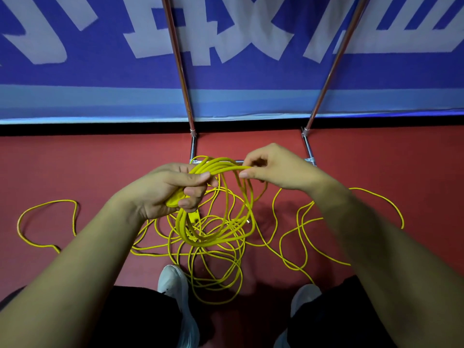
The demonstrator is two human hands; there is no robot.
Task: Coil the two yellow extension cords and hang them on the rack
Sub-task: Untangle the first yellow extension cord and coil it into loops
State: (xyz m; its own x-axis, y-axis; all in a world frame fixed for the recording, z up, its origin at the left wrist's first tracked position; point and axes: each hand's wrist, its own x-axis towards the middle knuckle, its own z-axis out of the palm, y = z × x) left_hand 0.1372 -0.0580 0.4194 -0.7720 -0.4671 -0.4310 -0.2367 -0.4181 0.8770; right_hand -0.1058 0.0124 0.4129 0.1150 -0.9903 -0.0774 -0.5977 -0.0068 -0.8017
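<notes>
A coil of yellow extension cord (221,237) hangs in several loops in front of me. My left hand (173,189) grips the top of the coil, fingers curled round the bundled strands. My right hand (273,167) pinches a strand of the same cord at the coil's upper right. Loose yellow cord (213,275) lies tangled on the red floor below, with long loops trailing left (47,204) and right (371,194). The metal rack (334,64) stands just behind my hands, its two poles rising against the banner; part of its base bar is hidden by my hands.
A blue banner (100,71) with large white characters covers the wall behind the rack. My two white shoes (173,280) stand at the near edge of the tangle, on the red floor (100,159).
</notes>
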